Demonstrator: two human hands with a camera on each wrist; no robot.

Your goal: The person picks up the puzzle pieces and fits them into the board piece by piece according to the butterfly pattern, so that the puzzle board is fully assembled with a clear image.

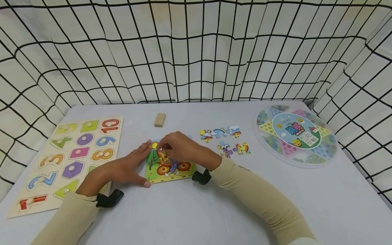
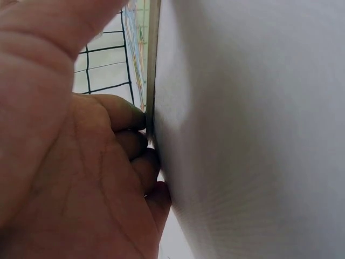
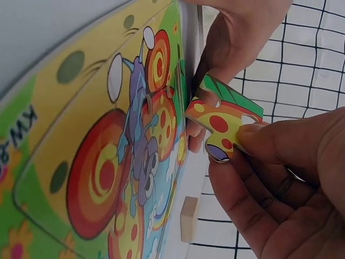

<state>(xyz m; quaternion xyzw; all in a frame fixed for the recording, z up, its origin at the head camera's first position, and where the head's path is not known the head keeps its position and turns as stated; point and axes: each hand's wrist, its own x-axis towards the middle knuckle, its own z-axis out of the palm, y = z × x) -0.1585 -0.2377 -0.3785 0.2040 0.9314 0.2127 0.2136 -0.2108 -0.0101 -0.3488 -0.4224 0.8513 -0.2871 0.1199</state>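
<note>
Pinches a small, flat, yellow-red-green jigsaw piece (image 3: 220, 125) in the right hand (image 1: 180, 144), over the eleven o'clock part of a rectangular, brightly coloured insect-picture puzzle board (image 1: 157, 178). Rests the left hand (image 1: 126, 167), thumb and fingers wide apart, against its nine o'clock edge. Has loose, multicoloured, knobbed pieces (image 1: 219, 132) toward two o'clock.
</note>
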